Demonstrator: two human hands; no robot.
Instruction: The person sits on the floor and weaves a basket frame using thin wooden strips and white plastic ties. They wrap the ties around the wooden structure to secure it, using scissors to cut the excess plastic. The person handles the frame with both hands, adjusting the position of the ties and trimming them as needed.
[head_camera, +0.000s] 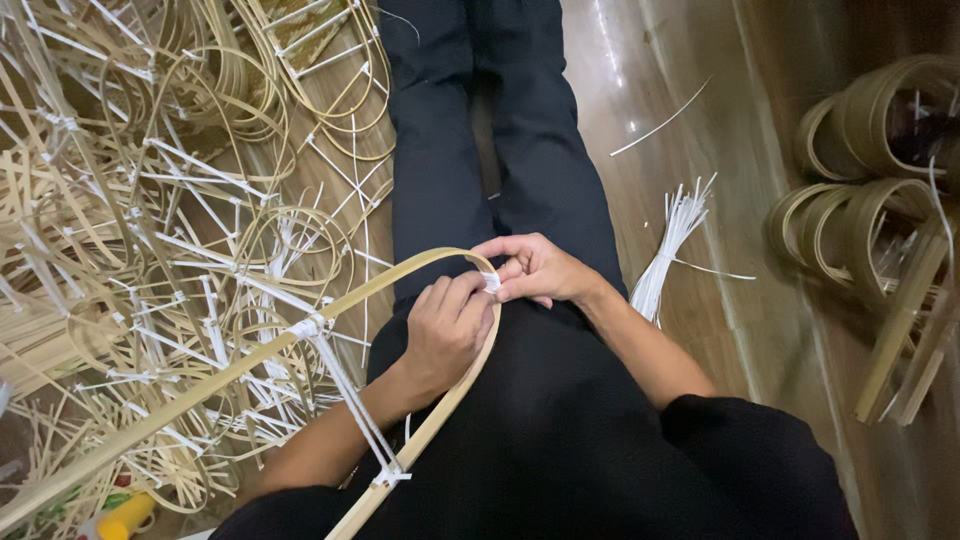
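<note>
Under my left hand (445, 330) the bent bamboo strip (250, 365) looks pale, smooth and matt. The white ties (350, 400) crossing it look like glossy plastic. My trousers (520, 150) are matt dark cloth; beyond my right hand (535, 268), the wood floor (700, 120) shines.

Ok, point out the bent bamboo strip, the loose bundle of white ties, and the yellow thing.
bamboo strip (400, 271), head view, upper run left of the hands.
white ties (668, 250), head view, middle of the bundle on the floor.
yellow thing (127, 516), head view, its middle, bottom left.
</note>
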